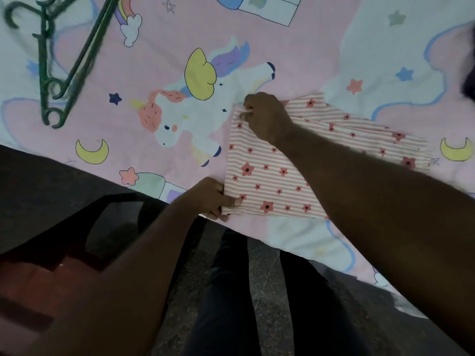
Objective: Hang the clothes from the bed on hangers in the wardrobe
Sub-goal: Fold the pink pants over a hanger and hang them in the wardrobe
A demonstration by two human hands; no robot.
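Leaning over the bed [308, 47], we had both hands on the pink-and-white striped garment [270, 176] with the little red flowers. It lay flat on the unicorn sheet, close to the edge of the bed nearest us, and looked folded over on itself toward the right. Our left hand [218, 199] pinched the near corner, thumb on top and fingers curled under the fabric. Our right hand [264, 116] reached across and gripped the far corner, with the cloth bunched up in its curled fingers. The green plastic hangers [43, 73] sat in a loose pile at the far left of the bed, well apart from the garment. Something dark [469, 80] poked in at the right edge, too blurry to tell what. Below the bed edge we could see our dark trousers [226, 291] and a speckled floor [267, 278].
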